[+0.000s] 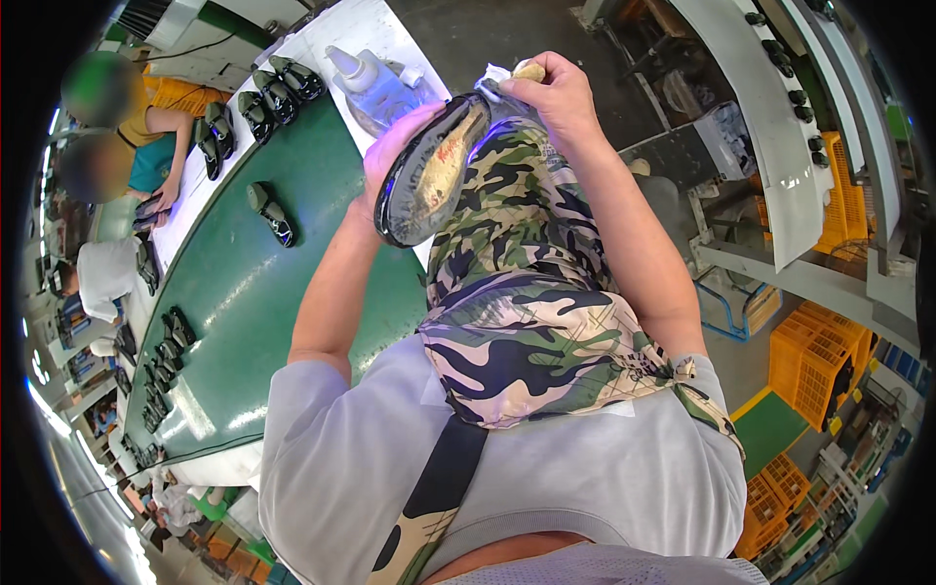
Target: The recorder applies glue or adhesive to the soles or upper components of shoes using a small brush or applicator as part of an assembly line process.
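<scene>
My left hand (386, 161) is closed around a dark shoe (429, 180), holding it up with its underside turned toward me. A tan patch runs along the middle of that underside, inside a dark border. No outsole shows on it. Just beyond the toe end, my right hand (561, 102) pinches a small tan pad (529, 71) between thumb and fingers. White crumpled material (494, 76) sits right beside the pad; whether I also grip it, I cannot tell. A translucent squeeze bottle (370, 86) with a pointed nozzle stands behind the shoe on the white tabletop.
To my left runs a green conveyor belt (229, 283) carrying several dark shoes (271, 213). More shoes (276, 93) line its white edge, where other people (161, 127) work. On the right are a white shelf (770, 166) and orange crates (814, 361). A camouflage apron (526, 322) covers my lap.
</scene>
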`<control>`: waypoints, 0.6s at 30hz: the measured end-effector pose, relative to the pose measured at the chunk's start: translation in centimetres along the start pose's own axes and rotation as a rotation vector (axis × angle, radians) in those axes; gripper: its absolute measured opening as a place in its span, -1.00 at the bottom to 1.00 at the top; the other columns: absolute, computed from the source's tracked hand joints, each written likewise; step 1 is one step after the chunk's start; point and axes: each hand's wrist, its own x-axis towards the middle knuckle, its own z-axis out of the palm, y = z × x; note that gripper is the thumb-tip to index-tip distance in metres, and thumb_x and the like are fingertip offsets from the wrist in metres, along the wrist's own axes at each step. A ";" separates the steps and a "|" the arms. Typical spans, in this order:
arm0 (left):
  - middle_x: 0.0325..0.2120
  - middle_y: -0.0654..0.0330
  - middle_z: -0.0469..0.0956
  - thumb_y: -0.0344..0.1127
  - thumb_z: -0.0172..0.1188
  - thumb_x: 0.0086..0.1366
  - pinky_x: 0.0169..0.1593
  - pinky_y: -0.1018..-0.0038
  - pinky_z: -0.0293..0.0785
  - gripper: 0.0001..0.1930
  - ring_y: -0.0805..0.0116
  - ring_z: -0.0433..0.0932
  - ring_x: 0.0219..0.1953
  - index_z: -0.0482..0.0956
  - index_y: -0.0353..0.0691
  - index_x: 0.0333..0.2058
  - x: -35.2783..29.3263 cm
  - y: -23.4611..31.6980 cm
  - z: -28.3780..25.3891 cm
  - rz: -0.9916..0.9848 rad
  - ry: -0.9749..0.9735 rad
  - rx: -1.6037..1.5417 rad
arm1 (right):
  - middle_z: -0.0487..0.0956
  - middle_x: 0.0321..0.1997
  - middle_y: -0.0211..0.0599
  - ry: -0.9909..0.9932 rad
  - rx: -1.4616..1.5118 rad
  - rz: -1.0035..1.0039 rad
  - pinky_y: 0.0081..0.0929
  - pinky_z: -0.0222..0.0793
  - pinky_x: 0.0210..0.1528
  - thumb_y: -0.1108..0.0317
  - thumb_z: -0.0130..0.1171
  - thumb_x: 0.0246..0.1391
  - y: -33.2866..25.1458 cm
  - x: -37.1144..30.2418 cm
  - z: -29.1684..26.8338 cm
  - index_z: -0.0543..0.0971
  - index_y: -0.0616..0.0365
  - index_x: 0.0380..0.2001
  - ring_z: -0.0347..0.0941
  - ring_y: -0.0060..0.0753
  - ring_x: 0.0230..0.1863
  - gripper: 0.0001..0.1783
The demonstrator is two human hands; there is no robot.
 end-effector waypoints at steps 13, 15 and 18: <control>-0.05 -0.03 0.59 -0.43 0.40 -0.01 0.03 0.30 0.54 -0.41 0.06 0.62 -0.04 0.47 -0.32 0.06 1.5 1.4 0.1 0.262 -0.100 0.386 | 0.55 -0.45 -0.36 -0.124 0.189 0.151 -0.58 0.39 -0.40 0.53 0.39 -0.12 -2.7 -2.6 1.9 0.52 0.22 -0.39 0.47 -0.56 -0.46 -0.77; -0.12 -0.01 0.62 -0.38 0.46 -0.07 -0.03 0.32 0.55 -0.37 0.07 0.64 -0.10 0.48 -0.28 0.04 1.7 1.7 0.3 0.256 -0.102 0.420 | 0.55 -0.46 -0.36 -0.128 0.174 0.132 -0.59 0.39 -0.39 0.52 0.39 -0.12 -3.6 -2.9 2.1 0.52 0.22 -0.40 0.47 -0.57 -0.45 -0.77; -0.20 0.00 0.62 -0.32 0.51 -0.12 -0.07 0.32 0.56 -0.35 0.06 0.64 -0.16 0.50 -0.23 0.01 1.8 2.4 0.7 0.155 -0.141 0.518 | 0.54 -0.46 -0.38 -0.168 0.132 0.027 -0.60 0.39 -0.38 0.51 0.40 -0.12 -4.9 -3.1 2.2 0.52 0.23 -0.41 0.46 -0.59 -0.45 -0.78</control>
